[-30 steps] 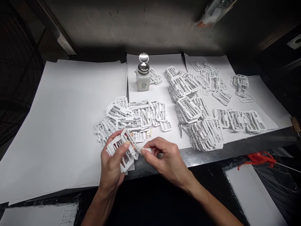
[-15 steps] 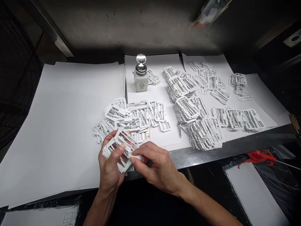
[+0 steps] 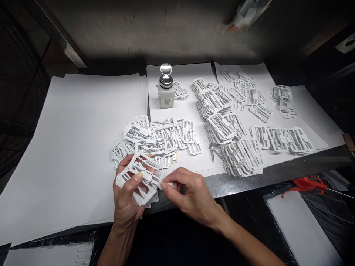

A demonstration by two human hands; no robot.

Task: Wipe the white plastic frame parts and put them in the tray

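Several white plastic frames (image 3: 144, 197) with cut-out shapes are stacked in my left hand (image 3: 129, 195), its thumb lying across the top one. My right hand (image 3: 188, 192) pinches a small white wad (image 3: 160, 183), which looks like cotton or cloth, against the right edge of the top frame. Just beyond my left hand lies a loose heap of similar white frames (image 3: 151, 146). Part of my right hand's curled fingers is hidden behind its thumb and index finger.
A pump dispenser bottle (image 3: 166, 98) stands behind the heap, its metal lid up. Stacked frames (image 3: 240, 159) fill the right side, beside nail clippers (image 3: 212, 153). White paper (image 3: 91, 147) covers the bench. A red-handled tool (image 3: 307, 183) lies at lower right.
My right hand has slid the wad to the right, from the middle of the top frame to its edge. My left hand and its stack have shifted slightly left.
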